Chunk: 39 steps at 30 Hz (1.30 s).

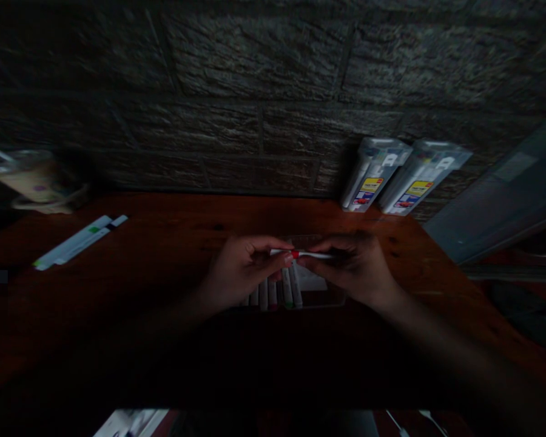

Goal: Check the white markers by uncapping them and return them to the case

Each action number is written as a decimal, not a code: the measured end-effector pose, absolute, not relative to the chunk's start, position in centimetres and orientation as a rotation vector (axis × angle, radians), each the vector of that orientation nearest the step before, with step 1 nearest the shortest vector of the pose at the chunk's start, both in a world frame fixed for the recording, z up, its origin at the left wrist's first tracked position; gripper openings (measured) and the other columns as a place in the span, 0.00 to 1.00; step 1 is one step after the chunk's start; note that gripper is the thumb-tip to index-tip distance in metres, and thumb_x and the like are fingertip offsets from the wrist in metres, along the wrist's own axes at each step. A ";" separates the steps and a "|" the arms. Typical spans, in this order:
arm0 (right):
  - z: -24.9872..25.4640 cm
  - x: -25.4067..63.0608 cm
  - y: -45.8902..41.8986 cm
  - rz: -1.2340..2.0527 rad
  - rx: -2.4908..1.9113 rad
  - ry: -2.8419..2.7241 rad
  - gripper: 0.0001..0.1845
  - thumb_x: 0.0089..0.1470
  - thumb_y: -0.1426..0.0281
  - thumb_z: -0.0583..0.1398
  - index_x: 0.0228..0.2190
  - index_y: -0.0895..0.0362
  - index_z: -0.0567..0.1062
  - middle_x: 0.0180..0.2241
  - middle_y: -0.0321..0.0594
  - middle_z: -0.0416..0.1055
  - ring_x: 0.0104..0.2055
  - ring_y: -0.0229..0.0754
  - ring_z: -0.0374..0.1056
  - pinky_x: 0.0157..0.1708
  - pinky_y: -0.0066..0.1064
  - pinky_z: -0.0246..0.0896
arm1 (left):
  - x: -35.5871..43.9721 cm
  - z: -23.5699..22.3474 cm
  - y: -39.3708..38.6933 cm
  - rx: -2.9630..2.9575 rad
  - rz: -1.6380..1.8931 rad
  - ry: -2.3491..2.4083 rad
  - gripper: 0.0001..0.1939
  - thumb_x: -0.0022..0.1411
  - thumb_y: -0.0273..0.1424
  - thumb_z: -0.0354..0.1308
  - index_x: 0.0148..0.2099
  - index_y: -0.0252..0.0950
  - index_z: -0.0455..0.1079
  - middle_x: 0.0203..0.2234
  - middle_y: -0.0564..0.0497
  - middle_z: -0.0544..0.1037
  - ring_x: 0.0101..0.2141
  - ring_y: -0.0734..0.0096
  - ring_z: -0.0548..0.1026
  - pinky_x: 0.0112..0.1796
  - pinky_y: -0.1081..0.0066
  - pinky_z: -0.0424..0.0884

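Pinching a red-banded white marker (296,255) by both ends — between left grip (243,264) and right grip (359,264). Hovering over a clear case (321,306) of markers (287,291) — with pale pens (75,240) well left of the left grip.

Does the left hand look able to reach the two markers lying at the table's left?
Likely, once the left hand releases the red-banded marker; nothing visible stands between that hand and the two markers.

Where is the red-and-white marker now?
In the head view, the red-and-white marker is near the middle, held by the left hand and right hand above other markers.
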State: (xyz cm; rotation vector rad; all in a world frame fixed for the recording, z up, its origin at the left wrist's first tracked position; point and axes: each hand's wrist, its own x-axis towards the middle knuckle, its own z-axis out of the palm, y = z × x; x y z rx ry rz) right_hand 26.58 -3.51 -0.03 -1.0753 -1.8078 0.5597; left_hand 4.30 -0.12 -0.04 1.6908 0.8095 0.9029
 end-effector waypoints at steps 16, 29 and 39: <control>0.3 26.0 -3.8 0.720 -1.085 -1.753 0.07 0.54 0.65 0.70 0.30 0.56 0.83 0.28 0.38 0.82 0.28 0.39 0.76 0.30 0.29 0.70 | 3.9 -0.4 -0.7 1.977 0.920 0.762 0.11 0.67 0.33 0.62 0.49 0.37 0.80 0.40 0.46 0.84 0.35 0.69 0.83 0.34 0.73 0.78; 0.2 25.9 -3.9 0.812 -1.060 -1.710 0.05 0.51 0.69 0.70 0.33 0.55 0.83 0.32 0.38 0.83 0.32 0.39 0.78 0.35 0.30 0.74 | 4.2 -0.2 -0.6 1.931 0.931 0.778 0.08 0.64 0.33 0.64 0.44 0.37 0.80 0.34 0.50 0.84 0.31 0.71 0.80 0.31 0.76 0.74; 0.8 26.1 -3.6 0.937 -1.011 -1.577 0.04 0.51 0.69 0.72 0.32 0.52 0.85 0.33 0.37 0.84 0.33 0.40 0.79 0.38 0.33 0.76 | 4.2 0.9 -0.4 1.723 0.952 0.781 0.07 0.66 0.33 0.61 0.43 0.35 0.77 0.22 0.54 0.77 0.23 0.74 0.75 0.25 0.77 0.69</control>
